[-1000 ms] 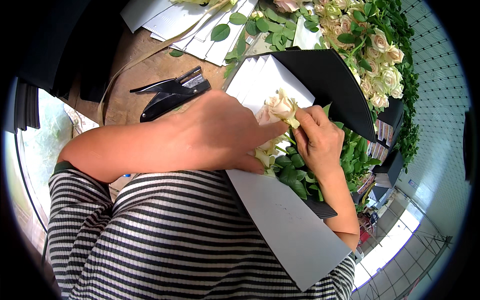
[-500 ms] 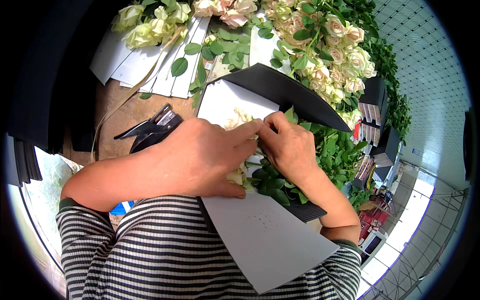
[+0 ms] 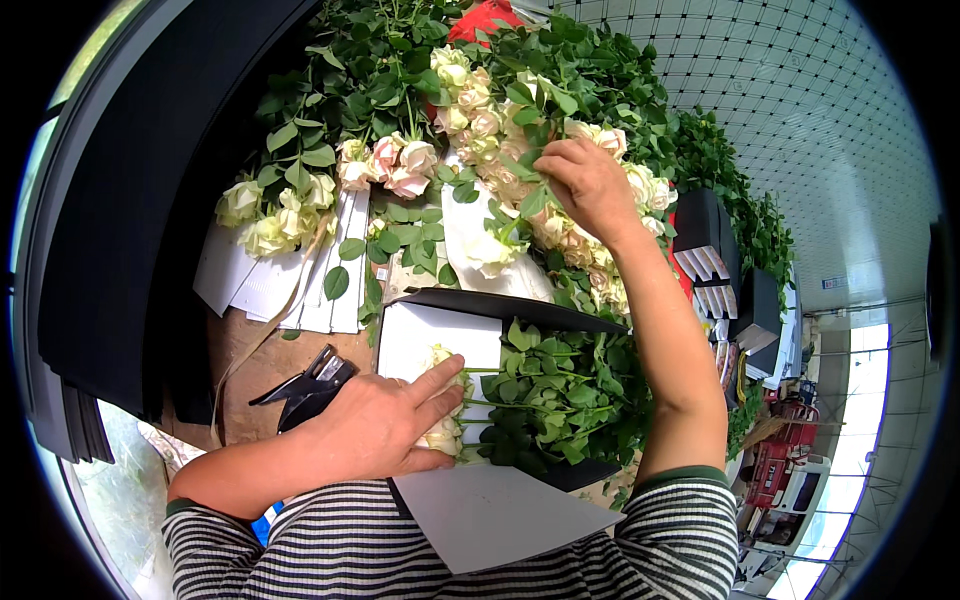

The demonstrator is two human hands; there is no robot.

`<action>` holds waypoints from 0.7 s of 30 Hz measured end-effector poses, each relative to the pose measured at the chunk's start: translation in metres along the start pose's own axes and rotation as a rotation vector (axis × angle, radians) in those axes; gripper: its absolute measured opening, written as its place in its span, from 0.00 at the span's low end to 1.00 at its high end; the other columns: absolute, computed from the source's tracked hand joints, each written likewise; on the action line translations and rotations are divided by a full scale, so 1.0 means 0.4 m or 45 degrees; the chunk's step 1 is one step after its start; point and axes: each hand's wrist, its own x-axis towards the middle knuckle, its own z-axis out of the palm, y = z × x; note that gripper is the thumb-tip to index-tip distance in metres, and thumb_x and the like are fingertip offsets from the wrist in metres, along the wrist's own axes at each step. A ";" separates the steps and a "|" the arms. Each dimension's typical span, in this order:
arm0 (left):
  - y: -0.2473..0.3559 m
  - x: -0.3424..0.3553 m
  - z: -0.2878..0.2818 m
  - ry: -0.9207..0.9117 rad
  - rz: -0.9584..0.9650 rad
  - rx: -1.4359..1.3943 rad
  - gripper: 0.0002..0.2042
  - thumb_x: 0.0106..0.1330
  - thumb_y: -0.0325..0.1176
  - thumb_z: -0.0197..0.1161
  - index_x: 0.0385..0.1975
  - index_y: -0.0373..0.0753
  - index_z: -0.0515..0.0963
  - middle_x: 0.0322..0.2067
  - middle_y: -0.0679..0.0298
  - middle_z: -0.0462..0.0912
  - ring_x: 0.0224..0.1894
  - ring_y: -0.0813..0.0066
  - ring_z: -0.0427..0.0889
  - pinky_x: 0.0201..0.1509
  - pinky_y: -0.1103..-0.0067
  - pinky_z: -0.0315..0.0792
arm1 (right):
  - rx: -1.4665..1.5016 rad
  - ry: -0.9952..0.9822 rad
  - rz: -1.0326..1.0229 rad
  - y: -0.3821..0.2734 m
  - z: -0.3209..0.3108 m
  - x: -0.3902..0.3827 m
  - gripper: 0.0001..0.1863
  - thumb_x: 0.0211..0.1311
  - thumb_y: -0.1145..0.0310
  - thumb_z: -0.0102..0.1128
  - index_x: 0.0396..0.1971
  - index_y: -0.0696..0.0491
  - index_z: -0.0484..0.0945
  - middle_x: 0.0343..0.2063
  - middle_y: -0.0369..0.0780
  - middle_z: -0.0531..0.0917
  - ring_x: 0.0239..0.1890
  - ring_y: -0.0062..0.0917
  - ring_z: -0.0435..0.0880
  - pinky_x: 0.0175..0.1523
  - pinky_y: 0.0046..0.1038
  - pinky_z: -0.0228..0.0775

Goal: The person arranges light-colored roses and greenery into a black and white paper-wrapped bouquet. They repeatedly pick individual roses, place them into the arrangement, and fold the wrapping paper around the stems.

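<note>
My left hand [image 3: 405,425] lies over cream rose heads [image 3: 440,355], fingers and thumb around them, on white paper [image 3: 410,330] inside a black folder-like wrap [image 3: 520,305]. Leafy stems [image 3: 555,395] extend rightward from the heads. My right hand [image 3: 575,180] is raised among the loose cream and blush roses [image 3: 470,115] at the back, its fingertips closed on a leafy stem [image 3: 530,170]. A single pale rose [image 3: 490,255] lies on white wrapping just below it. A grey flap [image 3: 500,515] sticks out toward my body.
A black stapler [image 3: 305,390] lies on the wooden table [image 3: 240,365] left of the wrap, beside a tan strap [image 3: 265,340]. White sheets [image 3: 340,290] lie behind it. Black boards [image 3: 120,250] stand at the left. Dark boxes [image 3: 705,235] and a red vehicle [image 3: 775,450] are at the right.
My right hand has left the bundle and risen to the roses at the back. My left hand stays on the rose heads. The view has lifted, showing more of the pile.
</note>
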 end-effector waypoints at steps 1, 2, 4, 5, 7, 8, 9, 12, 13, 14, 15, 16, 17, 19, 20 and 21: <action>-0.002 -0.002 0.004 -0.003 -0.003 0.005 0.32 0.48 0.50 0.71 0.50 0.35 0.76 0.63 0.54 0.67 0.26 0.57 0.83 0.30 0.71 0.78 | 0.009 0.269 0.028 0.009 -0.070 0.016 0.12 0.49 0.73 0.62 0.36 0.46 0.82 0.36 0.31 0.81 0.39 0.28 0.78 0.42 0.29 0.70; -0.003 -0.002 0.004 -0.013 0.005 0.010 0.32 0.48 0.50 0.70 0.50 0.35 0.76 0.63 0.54 0.66 0.26 0.57 0.83 0.31 0.71 0.78 | -0.183 0.395 0.014 0.019 -0.155 0.014 0.14 0.48 0.74 0.63 0.38 0.46 0.81 0.36 0.32 0.82 0.38 0.29 0.78 0.41 0.30 0.69; -0.003 -0.005 0.000 -0.024 0.005 0.006 0.32 0.48 0.50 0.70 0.51 0.35 0.76 0.63 0.53 0.66 0.27 0.56 0.83 0.31 0.70 0.78 | -0.323 0.610 0.107 0.025 -0.302 -0.005 0.15 0.48 0.75 0.62 0.39 0.50 0.80 0.36 0.34 0.83 0.40 0.32 0.78 0.45 0.31 0.68; -0.001 -0.006 0.000 -0.016 -0.006 0.003 0.32 0.48 0.50 0.70 0.51 0.34 0.76 0.64 0.53 0.66 0.27 0.56 0.83 0.32 0.70 0.78 | -0.487 0.657 -0.036 0.030 -0.376 -0.019 0.16 0.48 0.74 0.62 0.41 0.53 0.80 0.37 0.36 0.83 0.41 0.35 0.78 0.48 0.31 0.67; 0.001 -0.011 0.001 0.004 -0.039 -0.001 0.33 0.48 0.51 0.70 0.51 0.34 0.76 0.64 0.53 0.65 0.27 0.55 0.83 0.33 0.69 0.78 | -0.483 0.697 0.008 -0.035 -0.464 -0.055 0.18 0.48 0.77 0.61 0.43 0.56 0.80 0.35 0.40 0.82 0.35 0.33 0.78 0.43 0.29 0.69; -0.001 -0.012 0.001 0.009 -0.038 -0.010 0.33 0.48 0.51 0.70 0.51 0.34 0.75 0.64 0.53 0.65 0.27 0.54 0.83 0.33 0.69 0.78 | -0.447 0.703 0.048 -0.065 -0.497 -0.091 0.20 0.47 0.79 0.60 0.45 0.57 0.79 0.34 0.41 0.81 0.32 0.32 0.77 0.39 0.28 0.69; -0.001 -0.012 0.001 0.001 -0.020 -0.031 0.33 0.48 0.51 0.69 0.51 0.34 0.75 0.64 0.53 0.65 0.28 0.54 0.83 0.34 0.68 0.78 | -0.330 0.616 0.070 -0.101 -0.515 -0.121 0.22 0.47 0.81 0.59 0.47 0.57 0.79 0.31 0.42 0.80 0.28 0.30 0.75 0.35 0.26 0.68; -0.002 -0.016 0.002 -0.010 -0.029 -0.050 0.34 0.48 0.49 0.71 0.52 0.33 0.74 0.63 0.53 0.66 0.31 0.57 0.83 0.34 0.69 0.77 | 0.047 0.255 0.083 -0.218 -0.502 -0.173 0.28 0.46 0.86 0.58 0.53 0.55 0.77 0.23 0.41 0.74 0.21 0.27 0.69 0.28 0.23 0.64; -0.001 -0.022 0.010 0.008 -0.076 -0.076 0.34 0.47 0.48 0.71 0.52 0.33 0.74 0.63 0.53 0.66 0.31 0.57 0.83 0.34 0.69 0.77 | 0.173 0.107 0.088 -0.236 -0.457 -0.192 0.30 0.46 0.86 0.58 0.54 0.54 0.77 0.21 0.40 0.71 0.20 0.27 0.67 0.27 0.23 0.63; 0.000 -0.023 0.005 -0.039 -0.103 -0.116 0.34 0.47 0.47 0.72 0.53 0.33 0.73 0.61 0.54 0.68 0.33 0.59 0.82 0.34 0.70 0.77 | 0.268 -0.001 0.147 -0.265 -0.414 -0.212 0.29 0.47 0.86 0.58 0.54 0.52 0.77 0.21 0.40 0.71 0.20 0.28 0.69 0.27 0.24 0.64; 0.000 -0.019 0.002 -0.067 -0.081 -0.109 0.34 0.48 0.47 0.71 0.53 0.34 0.72 0.60 0.55 0.69 0.32 0.59 0.82 0.35 0.71 0.77 | 0.346 -0.107 0.201 -0.290 -0.366 -0.231 0.28 0.48 0.85 0.59 0.53 0.51 0.78 0.20 0.40 0.70 0.20 0.30 0.70 0.27 0.25 0.66; -0.003 -0.020 0.004 -0.062 -0.063 -0.070 0.34 0.48 0.48 0.71 0.53 0.34 0.72 0.61 0.55 0.68 0.32 0.60 0.82 0.34 0.71 0.77 | 0.416 -0.170 0.260 -0.311 -0.318 -0.248 0.26 0.50 0.83 0.59 0.53 0.50 0.78 0.21 0.40 0.72 0.20 0.32 0.72 0.27 0.27 0.67; -0.003 -0.021 0.009 -0.052 -0.040 -0.028 0.33 0.48 0.48 0.71 0.53 0.35 0.72 0.61 0.55 0.68 0.33 0.60 0.82 0.34 0.72 0.77 | 0.477 -0.232 0.319 -0.329 -0.270 -0.268 0.24 0.52 0.81 0.60 0.52 0.48 0.78 0.22 0.40 0.73 0.21 0.34 0.74 0.28 0.29 0.69; -0.002 -0.020 0.005 -0.143 -0.065 -0.020 0.33 0.50 0.49 0.70 0.53 0.36 0.72 0.64 0.55 0.64 0.33 0.61 0.83 0.33 0.71 0.77 | 0.487 -0.298 0.392 -0.348 -0.184 -0.291 0.20 0.56 0.77 0.61 0.50 0.48 0.78 0.24 0.41 0.76 0.24 0.37 0.78 0.30 0.34 0.71; -0.005 -0.021 0.007 -0.146 -0.062 -0.014 0.32 0.51 0.49 0.69 0.53 0.36 0.72 0.64 0.55 0.63 0.33 0.62 0.83 0.33 0.71 0.77 | 0.476 -0.314 0.391 -0.350 -0.150 -0.299 0.18 0.57 0.74 0.61 0.50 0.47 0.78 0.27 0.40 0.78 0.26 0.38 0.79 0.32 0.35 0.73; -0.009 -0.022 0.010 -0.151 -0.056 -0.008 0.32 0.51 0.50 0.69 0.53 0.36 0.72 0.65 0.55 0.62 0.33 0.62 0.83 0.33 0.71 0.77 | 0.454 -0.442 0.402 -0.350 -0.143 -0.301 0.18 0.57 0.71 0.62 0.50 0.50 0.77 0.30 0.41 0.79 0.31 0.39 0.80 0.35 0.36 0.74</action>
